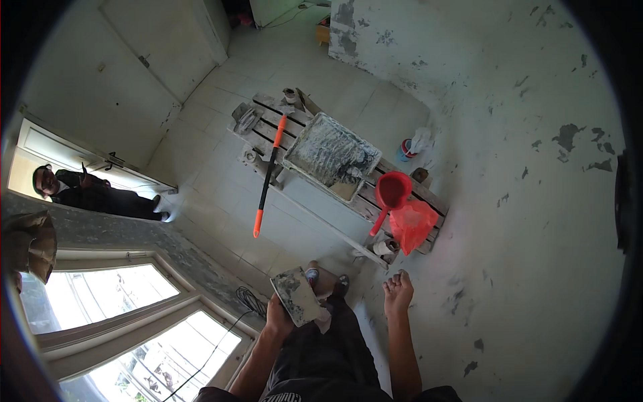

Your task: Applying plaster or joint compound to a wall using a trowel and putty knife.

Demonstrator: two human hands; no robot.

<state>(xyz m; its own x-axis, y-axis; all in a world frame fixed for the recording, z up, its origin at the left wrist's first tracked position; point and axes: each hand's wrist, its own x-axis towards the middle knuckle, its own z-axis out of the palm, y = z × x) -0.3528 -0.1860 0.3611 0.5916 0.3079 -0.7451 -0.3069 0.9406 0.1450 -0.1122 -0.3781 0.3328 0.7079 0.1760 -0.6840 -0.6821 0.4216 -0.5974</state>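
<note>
My left hand (277,315) grips a flat rectangular board (295,291) smeared with pale, grey-flecked plaster, at the lower middle. My right hand (398,293) is at the lower right, empty, with its fingers loosely bent and apart. Above my hands stands a slatted wooden bench (368,210) bearing a plaster-covered tray (309,127), a red long-handled scoop (392,189), a red plastic bag (414,229) and smaller plaster-stained items. A black pole with orange ends (270,167) lies across the bench's left part.
Another person (80,191) stands in the doorway at the left. Windows (100,295) fill the lower left, near a coiled cable (249,301). A pale pole (321,221) slants beside the bench. A blue container (404,151) sits beyond it. A patchy wall (522,167) is at the right.
</note>
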